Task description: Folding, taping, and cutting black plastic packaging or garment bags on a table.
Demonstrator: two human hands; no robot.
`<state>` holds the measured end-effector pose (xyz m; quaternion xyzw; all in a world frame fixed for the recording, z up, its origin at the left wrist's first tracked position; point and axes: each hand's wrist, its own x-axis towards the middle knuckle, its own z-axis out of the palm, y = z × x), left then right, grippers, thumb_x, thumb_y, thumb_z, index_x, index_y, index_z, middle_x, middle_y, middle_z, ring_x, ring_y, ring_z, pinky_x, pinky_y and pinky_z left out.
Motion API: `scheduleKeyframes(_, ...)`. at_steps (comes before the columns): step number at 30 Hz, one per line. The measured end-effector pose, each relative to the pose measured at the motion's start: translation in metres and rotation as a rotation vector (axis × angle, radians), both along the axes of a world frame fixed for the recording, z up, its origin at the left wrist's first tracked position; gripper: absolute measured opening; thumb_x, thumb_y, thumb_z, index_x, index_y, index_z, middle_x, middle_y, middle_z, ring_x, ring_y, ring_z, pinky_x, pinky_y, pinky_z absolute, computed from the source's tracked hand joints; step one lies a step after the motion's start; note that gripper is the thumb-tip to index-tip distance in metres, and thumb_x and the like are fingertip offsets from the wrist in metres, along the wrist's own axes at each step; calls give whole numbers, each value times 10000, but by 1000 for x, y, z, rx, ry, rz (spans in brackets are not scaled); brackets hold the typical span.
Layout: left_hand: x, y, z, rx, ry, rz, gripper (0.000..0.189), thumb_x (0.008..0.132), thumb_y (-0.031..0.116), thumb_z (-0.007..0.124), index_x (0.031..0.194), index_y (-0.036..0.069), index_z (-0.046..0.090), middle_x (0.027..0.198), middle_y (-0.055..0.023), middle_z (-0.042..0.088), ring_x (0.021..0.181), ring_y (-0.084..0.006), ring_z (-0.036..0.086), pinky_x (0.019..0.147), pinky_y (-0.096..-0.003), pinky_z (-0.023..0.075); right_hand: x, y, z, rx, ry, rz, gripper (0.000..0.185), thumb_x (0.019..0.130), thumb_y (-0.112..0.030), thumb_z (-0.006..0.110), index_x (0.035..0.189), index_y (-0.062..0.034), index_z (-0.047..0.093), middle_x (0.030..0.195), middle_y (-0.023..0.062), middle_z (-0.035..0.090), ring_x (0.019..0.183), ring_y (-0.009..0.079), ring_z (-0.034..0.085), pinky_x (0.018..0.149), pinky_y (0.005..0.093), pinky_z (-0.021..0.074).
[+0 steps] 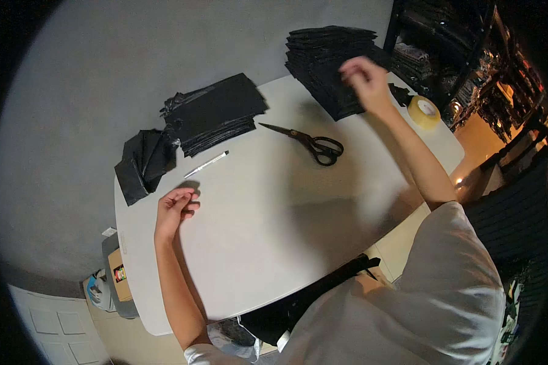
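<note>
My left hand (pixel 178 210) rests at the left part of the white table (pixel 242 237), its fingers loosely bent with nothing seen in them. A silver pen-like stick (pixel 206 164) with a dark tip lies just beyond it. My right hand (pixel 367 82), blurred, is over a tall stack of black sheets or bags (pixel 324 68) at the far edge. Its fingers are curved, and no object shows between them; I cannot tell whether it touches the stack. Black-handled scissors (pixel 310 142) lie between the hands, blades pointing left.
A second black stack (pixel 219 109) and folded black pieces (pixel 144 159) sit along the wall (pixel 118 68). At the far right corner is a roll of clear tape (pixel 424 112) beside black scraps (pixel 399 94). A dark shelf rack (pixel 438 41) stands beyond. A cardboard box (pixel 119 273) is left of the table.
</note>
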<state>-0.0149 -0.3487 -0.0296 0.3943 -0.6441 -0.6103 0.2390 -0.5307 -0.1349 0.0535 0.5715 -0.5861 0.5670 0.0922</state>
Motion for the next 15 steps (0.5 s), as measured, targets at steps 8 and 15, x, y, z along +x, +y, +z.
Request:
scheduleKeyframes(8, -10, 3, -9, -49, 172, 165, 469, 1047, 51, 571, 1504, 102, 480, 1092, -100, 749, 817, -188, 763, 592, -248, 535, 41, -123, -36, 1109, -128, -129, 322, 925, -84, 504, 894, 171, 699, 862, 246, 761, 667, 322, 758, 642, 453, 632)
scheduleKeyframes(15, 2, 6, 1, -35, 130, 251, 445, 1048, 59, 563, 1484, 112, 489, 1074, -85, 752, 850, -191, 775, 616, -259, 562, -16, -158, -45, 1419, -260, -277, 345, 909, -31, 438, 1119, 196, 593, 877, 344, 732, 739, 386, 764, 621, 487, 647)
